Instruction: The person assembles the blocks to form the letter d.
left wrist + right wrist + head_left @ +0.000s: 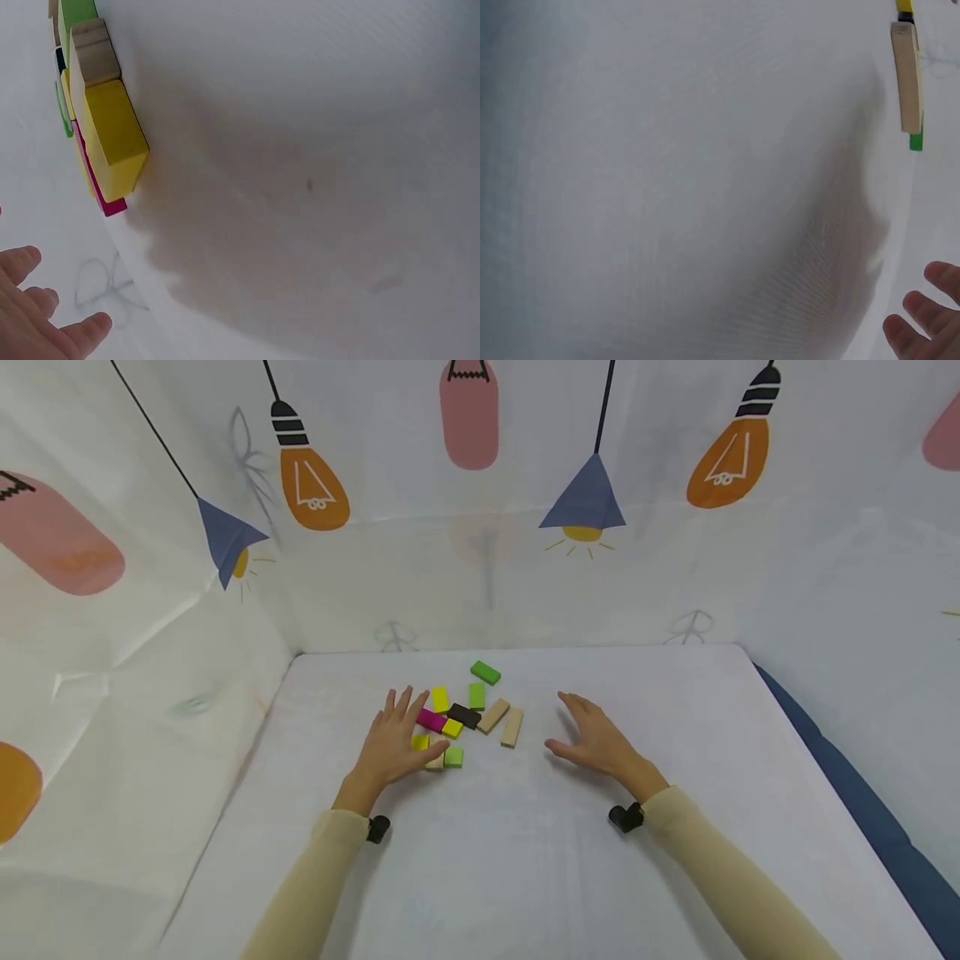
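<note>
Small wooden blocks lie in a loose cluster mid-table. My left hand (390, 745) hovers at the cluster's left side, fingers spread and holding nothing; it partly hides a yellow block (420, 742) and a plain wood block (436, 763). Beside its thumb lies a light green block (453, 757). Further in are a magenta block (431, 720), a black block (465, 716) and a small yellow block (452, 728). To the right of two plain blocks, one being the plain upright-lying block (512, 727), my right hand (596, 743) hangs with fingers apart, touching none.
A dark green block (485, 672) lies farthest back, near a light green block (477, 697) and another yellow block (440, 699). The white table (480, 877) meets a printed sheet (480, 577) at its back edge. Dark blue fabric (855, 793) runs along the right edge.
</note>
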The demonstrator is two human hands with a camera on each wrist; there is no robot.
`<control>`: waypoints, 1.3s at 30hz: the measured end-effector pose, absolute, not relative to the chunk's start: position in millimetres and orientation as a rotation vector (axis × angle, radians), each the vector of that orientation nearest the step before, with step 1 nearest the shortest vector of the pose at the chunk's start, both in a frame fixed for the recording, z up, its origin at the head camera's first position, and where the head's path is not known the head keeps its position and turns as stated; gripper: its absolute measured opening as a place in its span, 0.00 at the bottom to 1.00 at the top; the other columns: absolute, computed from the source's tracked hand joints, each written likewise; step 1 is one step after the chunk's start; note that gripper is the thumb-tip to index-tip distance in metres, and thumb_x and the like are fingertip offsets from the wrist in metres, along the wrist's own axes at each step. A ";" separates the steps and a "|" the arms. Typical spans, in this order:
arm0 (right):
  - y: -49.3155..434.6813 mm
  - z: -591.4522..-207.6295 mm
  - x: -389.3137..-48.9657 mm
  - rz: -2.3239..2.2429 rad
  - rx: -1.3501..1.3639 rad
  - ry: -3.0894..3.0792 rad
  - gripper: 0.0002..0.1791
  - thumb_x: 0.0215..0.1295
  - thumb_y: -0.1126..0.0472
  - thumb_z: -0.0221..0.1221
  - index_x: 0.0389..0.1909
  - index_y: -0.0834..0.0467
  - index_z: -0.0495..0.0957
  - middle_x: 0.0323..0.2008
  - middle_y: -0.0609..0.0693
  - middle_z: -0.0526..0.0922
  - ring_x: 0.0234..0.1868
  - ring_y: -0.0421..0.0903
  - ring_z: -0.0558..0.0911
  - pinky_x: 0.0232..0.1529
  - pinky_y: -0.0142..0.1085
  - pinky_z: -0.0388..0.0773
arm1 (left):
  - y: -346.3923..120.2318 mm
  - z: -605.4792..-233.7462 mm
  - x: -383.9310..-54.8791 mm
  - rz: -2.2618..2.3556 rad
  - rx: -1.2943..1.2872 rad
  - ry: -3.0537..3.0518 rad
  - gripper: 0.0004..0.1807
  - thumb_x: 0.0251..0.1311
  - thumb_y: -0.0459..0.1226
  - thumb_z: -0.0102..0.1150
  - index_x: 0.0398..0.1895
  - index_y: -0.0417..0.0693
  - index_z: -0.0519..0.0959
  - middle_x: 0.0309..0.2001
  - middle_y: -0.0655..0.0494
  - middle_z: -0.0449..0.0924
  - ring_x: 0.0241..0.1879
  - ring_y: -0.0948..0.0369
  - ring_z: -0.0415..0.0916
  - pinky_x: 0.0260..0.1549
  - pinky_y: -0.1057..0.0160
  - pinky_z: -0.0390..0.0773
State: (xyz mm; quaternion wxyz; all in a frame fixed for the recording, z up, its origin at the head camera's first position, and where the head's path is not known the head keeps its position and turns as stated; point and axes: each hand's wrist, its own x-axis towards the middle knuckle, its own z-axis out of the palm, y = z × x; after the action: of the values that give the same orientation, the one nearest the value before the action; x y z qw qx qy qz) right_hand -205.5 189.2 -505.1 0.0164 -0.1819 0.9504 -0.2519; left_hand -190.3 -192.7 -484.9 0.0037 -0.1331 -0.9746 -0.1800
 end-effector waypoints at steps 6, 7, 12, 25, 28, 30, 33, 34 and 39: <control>183.4 -509.1 -206.6 -0.781 -0.599 2.962 0.53 0.63 0.37 0.65 0.80 0.59 0.55 0.75 0.67 0.63 0.75 0.67 0.65 0.71 0.63 0.66 | -185.6 -490.2 -193.3 -0.582 -0.455 -3.029 0.53 0.60 0.69 0.55 0.83 0.57 0.52 0.83 0.46 0.47 0.83 0.42 0.37 0.74 0.31 0.51; 182.2 -509.4 -206.9 -0.783 -0.602 2.961 0.53 0.63 0.37 0.65 0.80 0.59 0.56 0.75 0.66 0.63 0.75 0.67 0.65 0.71 0.62 0.66 | -184.8 -491.6 -193.7 -0.578 -0.462 -3.026 0.53 0.60 0.70 0.55 0.83 0.57 0.53 0.83 0.46 0.48 0.83 0.42 0.37 0.75 0.31 0.50; 175.9 -510.3 -207.6 -0.788 -0.630 2.949 0.52 0.63 0.37 0.65 0.79 0.60 0.57 0.75 0.66 0.64 0.75 0.66 0.65 0.71 0.62 0.66 | -179.9 -499.3 -196.4 -0.620 -0.491 -3.006 0.51 0.61 0.69 0.56 0.83 0.57 0.55 0.83 0.47 0.50 0.83 0.42 0.38 0.76 0.32 0.46; 160.9 -513.2 -211.9 -0.807 -0.629 2.878 0.53 0.62 0.37 0.66 0.78 0.63 0.58 0.76 0.67 0.62 0.76 0.66 0.63 0.73 0.61 0.63 | -166.1 -492.8 -218.5 -0.626 -0.637 -3.062 0.52 0.58 0.59 0.70 0.82 0.58 0.56 0.81 0.45 0.54 0.82 0.39 0.38 0.75 0.33 0.50; 156.1 -515.3 -213.0 -0.815 -0.632 2.865 0.53 0.62 0.37 0.67 0.78 0.64 0.59 0.76 0.67 0.63 0.76 0.66 0.63 0.73 0.60 0.63 | -161.0 -494.2 -227.3 -0.614 -0.701 -3.063 0.51 0.58 0.57 0.71 0.81 0.58 0.58 0.81 0.46 0.54 0.82 0.39 0.37 0.76 0.33 0.50; 152.8 -516.7 -214.3 -0.825 -0.630 2.863 0.53 0.62 0.36 0.66 0.78 0.64 0.59 0.76 0.66 0.63 0.76 0.65 0.63 0.73 0.60 0.64 | -156.7 -494.8 -233.0 -0.625 -0.734 -3.062 0.50 0.58 0.56 0.72 0.81 0.58 0.59 0.81 0.46 0.54 0.82 0.39 0.36 0.76 0.34 0.50; 148.4 -518.6 -216.3 -0.828 -0.625 2.863 0.53 0.62 0.36 0.66 0.78 0.63 0.59 0.76 0.66 0.63 0.76 0.65 0.63 0.73 0.60 0.64 | -150.8 -497.3 -239.9 -0.629 -0.744 -3.086 0.48 0.59 0.55 0.71 0.80 0.58 0.60 0.81 0.48 0.54 0.82 0.40 0.36 0.77 0.35 0.49; 147.1 -518.7 -216.6 -0.828 -0.625 2.866 0.53 0.62 0.36 0.67 0.77 0.64 0.60 0.76 0.66 0.64 0.76 0.65 0.63 0.73 0.59 0.64 | -149.2 -498.1 -241.5 -0.621 -0.745 -3.096 0.48 0.60 0.55 0.71 0.80 0.58 0.60 0.81 0.48 0.55 0.82 0.40 0.36 0.77 0.36 0.49; 141.4 -520.0 -217.7 -0.816 -0.648 2.906 0.52 0.61 0.36 0.68 0.75 0.66 0.63 0.73 0.67 0.67 0.74 0.66 0.66 0.73 0.59 0.66 | -144.2 -500.8 -245.0 -0.582 -0.748 -3.118 0.42 0.62 0.51 0.70 0.78 0.55 0.65 0.80 0.47 0.58 0.82 0.40 0.37 0.77 0.37 0.49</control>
State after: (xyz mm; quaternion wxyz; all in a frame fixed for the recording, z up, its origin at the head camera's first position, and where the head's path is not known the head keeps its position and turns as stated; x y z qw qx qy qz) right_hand -217.7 141.4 -520.0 0.0271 -0.2099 0.9409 -0.2642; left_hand -245.0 -144.2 -500.8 -0.0585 -0.2291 -0.9551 -0.1783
